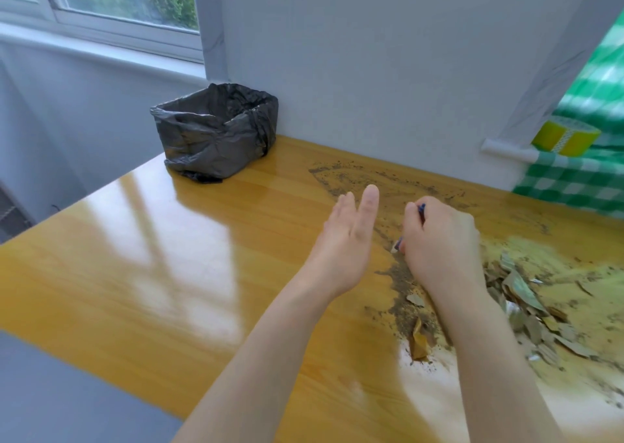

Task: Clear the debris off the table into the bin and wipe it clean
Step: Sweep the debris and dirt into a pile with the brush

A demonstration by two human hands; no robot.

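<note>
Dry leaves and crumbs lie heaped on the right side of the wooden table, with dark dirt smeared toward the back wall. My right hand grips a small blue-edged object, mostly hidden in the fist, at the left edge of the pile. Just to its left, my left hand is held with straight fingers, edge-on above the table. The bin, lined with a black bag, stands at the table's back left corner.
A white wall runs along the table's back edge. A yellow tape roll sits on a green checked cloth at the far right. The table's left and front edges drop to a grey floor; a window is at the upper left.
</note>
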